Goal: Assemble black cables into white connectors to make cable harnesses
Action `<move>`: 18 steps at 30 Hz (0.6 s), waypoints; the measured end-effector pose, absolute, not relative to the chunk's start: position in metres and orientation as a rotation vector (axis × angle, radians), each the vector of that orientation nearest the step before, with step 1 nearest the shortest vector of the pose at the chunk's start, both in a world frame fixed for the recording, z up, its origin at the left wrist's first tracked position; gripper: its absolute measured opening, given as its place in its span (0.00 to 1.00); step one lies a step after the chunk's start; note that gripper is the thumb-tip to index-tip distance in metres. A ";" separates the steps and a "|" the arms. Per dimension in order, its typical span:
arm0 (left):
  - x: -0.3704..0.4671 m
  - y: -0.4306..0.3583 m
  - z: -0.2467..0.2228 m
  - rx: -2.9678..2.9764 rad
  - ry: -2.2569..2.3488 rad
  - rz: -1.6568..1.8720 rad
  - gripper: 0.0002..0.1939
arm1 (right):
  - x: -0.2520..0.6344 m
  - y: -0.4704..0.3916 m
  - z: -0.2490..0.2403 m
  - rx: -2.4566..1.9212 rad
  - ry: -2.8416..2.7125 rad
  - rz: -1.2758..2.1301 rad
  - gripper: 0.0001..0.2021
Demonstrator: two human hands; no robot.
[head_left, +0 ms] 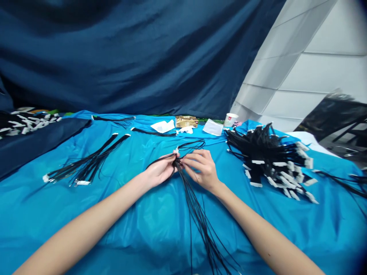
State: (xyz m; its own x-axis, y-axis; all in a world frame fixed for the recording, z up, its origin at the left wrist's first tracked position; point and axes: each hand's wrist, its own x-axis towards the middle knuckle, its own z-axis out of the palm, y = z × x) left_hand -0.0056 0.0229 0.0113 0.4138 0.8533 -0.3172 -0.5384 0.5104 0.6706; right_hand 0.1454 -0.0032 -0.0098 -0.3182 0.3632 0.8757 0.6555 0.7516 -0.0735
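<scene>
A bundle of thin black wires [197, 214] hangs from between my hands and fans out toward the front of the table. My left hand [162, 170] is closed around its upper end, next to a small white connector [177, 149]. With bent, pinched fingers, my right hand [202, 168] grips some of the wires at the same spot. A few strands [192, 144] loop up behind my fingertips, and others cross over the left palm. The exact place where the fingertips meet the wires is partly hidden.
On the right lies a large heap of black cables with white connectors [266, 156]. More cables [88, 160] lie on the left of the blue sheet [120, 225]. At the back are a gold box [186, 122], white papers [212, 127] and a paper cup [231, 120].
</scene>
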 end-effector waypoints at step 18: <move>-0.002 0.013 -0.009 0.996 0.745 1.173 0.13 | 0.144 -0.025 0.017 -0.898 -1.676 -0.202 0.04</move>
State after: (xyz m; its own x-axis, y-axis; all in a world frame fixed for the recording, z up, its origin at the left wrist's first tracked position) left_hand -0.0017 0.0132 -0.0087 0.2477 0.9686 0.0231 -0.3904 0.0780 0.9173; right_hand 0.1444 -0.0249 0.0166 -0.0401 0.4498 0.8922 0.6485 0.6910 -0.3192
